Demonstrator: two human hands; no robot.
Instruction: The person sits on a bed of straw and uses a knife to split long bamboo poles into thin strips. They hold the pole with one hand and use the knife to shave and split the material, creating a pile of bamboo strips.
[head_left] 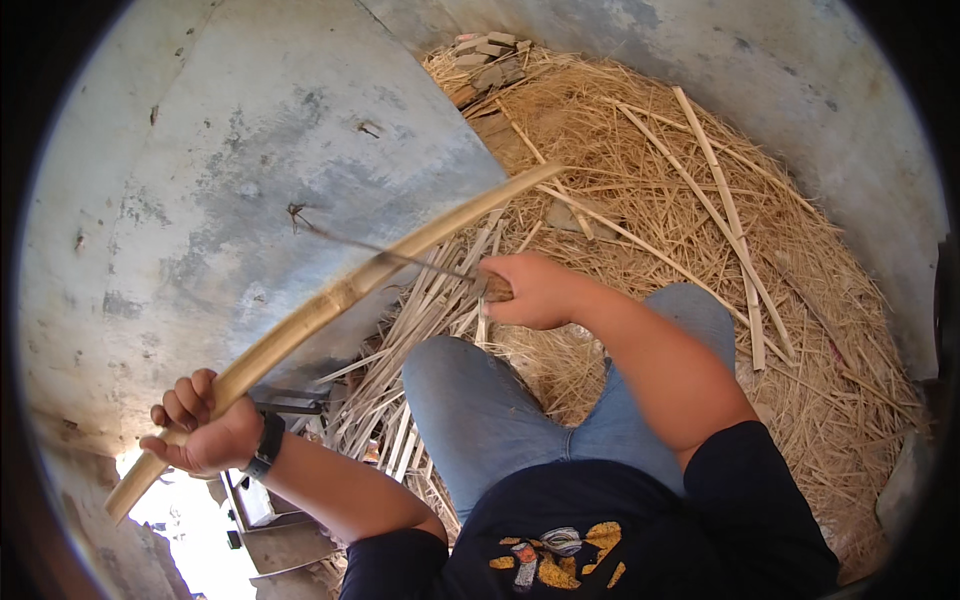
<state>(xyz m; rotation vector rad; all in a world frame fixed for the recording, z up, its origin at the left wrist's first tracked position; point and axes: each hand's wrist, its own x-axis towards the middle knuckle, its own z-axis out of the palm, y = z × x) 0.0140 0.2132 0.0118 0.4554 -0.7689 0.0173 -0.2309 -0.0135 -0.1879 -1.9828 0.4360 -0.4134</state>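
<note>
Head view, the only one I have. I'm looking down over blue-jeaned knees (480, 400) onto a floor thick with straw and shavings (660, 200), a grey concrete wall (250, 150) to the left.

Left hand (200, 435): fingers wrapped tight round the lower end of a long bamboo pole (340, 295), a dark wristband (266, 447) just behind it. The pole's butt sticks out past the fist toward the lower left.

Pole axis: runs diagonally from lower left up to upper right, its tip ending over the straw near picture centre. It bows slightly, though the lens may add to that.

Right hand (535, 290): closed round a short handle, a thin dark blade (380, 250) reaching out leftward from the fist. Blade crosses the pole about mid-length; I can't tell whether the edge is biting or merely lying against it.

Key relation: the pole lies left of and above the right fist, across the blade line. The left hand has the pole; the right is nearer its middle.

Also noted: pale split strips (420, 330) heaped beside the left knee, longer slats (730, 230) scattered over the straw at right, some bricks (487, 60) at the far end.
</note>
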